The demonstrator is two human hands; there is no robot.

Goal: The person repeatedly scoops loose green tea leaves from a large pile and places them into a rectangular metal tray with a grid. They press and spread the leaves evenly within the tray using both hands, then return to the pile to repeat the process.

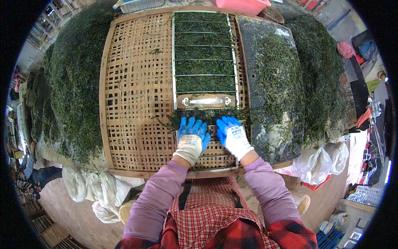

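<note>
My left hand [192,137], in a blue-coated white glove, rests its spread fingertips on a strip of dark green plant matter [211,115]. Its partner, my right hand [233,132], is gloved alike and touches the right end of that strip. The fingertips partly sink into the greens. Just beyond them, a wooden block with a metal handle [206,101] lies across a long metal frame [174,62]. Thin crossbars divide the frame into compartments. Several beyond the block hold flat layers of greens [203,68]; those under my wrists show bare weave.
Beneath the frame is a wood-rimmed woven bamboo tray [140,93]. At right, a dark board [248,46] carries loose greens. Large heaps of greens [74,77] flank the tray. A pink basin [242,5] and grey crate [141,5] stand behind. White sacks [102,186] hang below.
</note>
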